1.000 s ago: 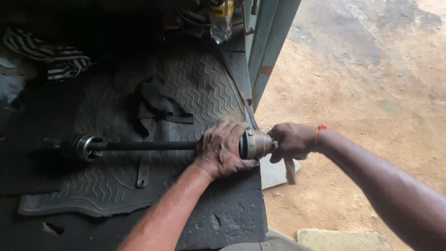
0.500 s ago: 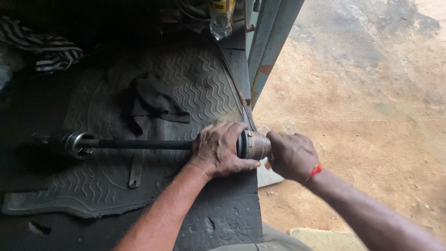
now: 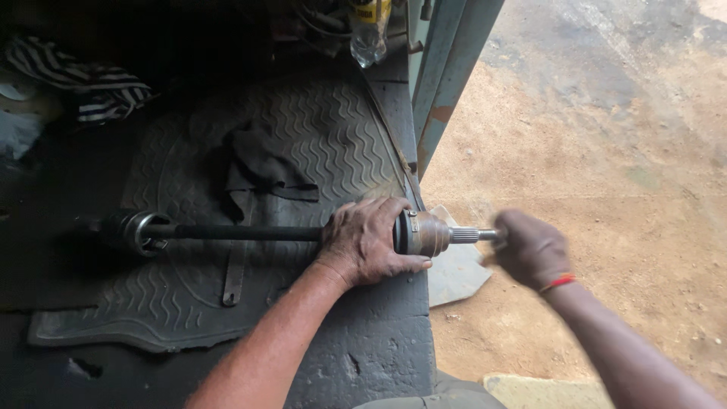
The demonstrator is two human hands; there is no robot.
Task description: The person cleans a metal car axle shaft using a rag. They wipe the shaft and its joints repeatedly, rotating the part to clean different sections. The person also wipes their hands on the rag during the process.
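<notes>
The left hand (image 3: 365, 242) was wrapped over one drive axle (image 3: 303, 233), fingers curled across the top of it and thumb underneath, clamped just behind the axle's metal joint housing (image 3: 424, 233). The right hand (image 3: 530, 250) was blurred; it sat closed in a loose fist at the tip of the splined stub (image 3: 473, 235) that stuck out of the housing, and whether it gripped that stub or only touched it could not be told. One red band (image 3: 558, 283) circled the right wrist.

The axle lay level, left to right, across one black rubber mat (image 3: 333, 144) with a wavy tread. Its thin dark shaft ran away from the left hand to a second joint (image 3: 132, 231) with a bright metal ring at the far left end, so two joints showed, one at each end. The housing end hung past the edge of the vehicle floor (image 3: 379, 348), out over the bare dirt ground (image 3: 606, 151).

One crumpled black cloth (image 3: 261, 167) lay on the mat just behind the shaft, not touching it. One striped cloth (image 3: 87, 87), black and white, sat in the far left corner, well apart. One clear plastic bottle (image 3: 369, 38) with a yellow label stood at the top edge, beside one blue-grey door frame (image 3: 447, 83). One flat grey sheet (image 3: 458, 269) lay on the ground under the housing.
</notes>
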